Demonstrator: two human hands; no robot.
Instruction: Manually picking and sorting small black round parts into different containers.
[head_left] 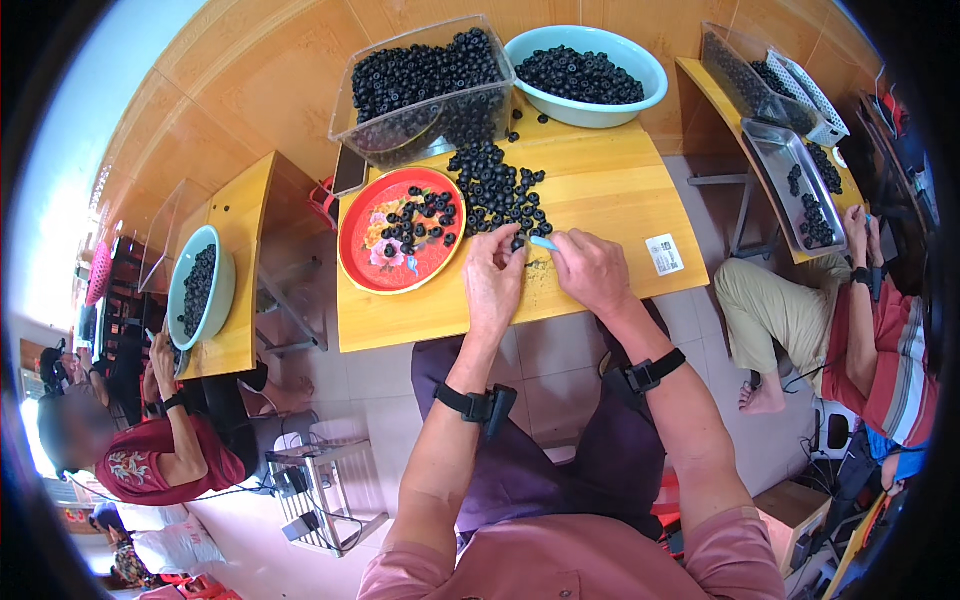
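Observation:
At the table's near edge, my left hand (pixel 495 280) pinches a small round black piece (pixel 518 243) between thumb and fingertips. Opposite it, my right hand (pixel 592 270) is closed round a slim tool with a light-blue handle (pixel 543 243); its working end is too small to make out. A loose pile of the same black pieces (pixel 492 185), several with a hole in the middle, lies just beyond my left hand. To its left, a red flower-patterned round tray (pixel 347 250) holds more of them. Tiny dark scraps (pixel 540 270) are scattered between my hands.
On the yellow table (pixel 610 190), a clear bin (pixel 420 140) and a light-blue basin (pixel 600 118), both full of black pieces, stand at the back. A white label (pixel 664 254) lies right. Co-workers sit at side tables with a basin (pixel 222 290) and a metal tray (pixel 765 160).

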